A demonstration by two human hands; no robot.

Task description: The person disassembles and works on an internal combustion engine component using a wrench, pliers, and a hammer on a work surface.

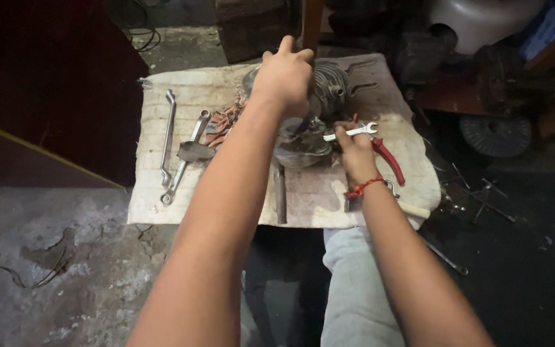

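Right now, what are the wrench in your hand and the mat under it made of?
The wrench in the right hand looks like bare steel: silvery and shiny. The mat looks like coarse woven cloth, off-white and stained, with frayed edges.

Two long spanners (173, 144) and red-handled pliers (388, 156) lie on a dirty white cloth (316, 193).

Wrenches (169, 138) on cloth (316, 193), left of engine (332, 87)

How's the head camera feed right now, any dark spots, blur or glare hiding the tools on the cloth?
Head view: light falls on the cloth and both forearms; edges sink into deep shadow. The left hand is slightly soft over the dim engine part. The open-end wrench in the right hand gleams but stays readable.
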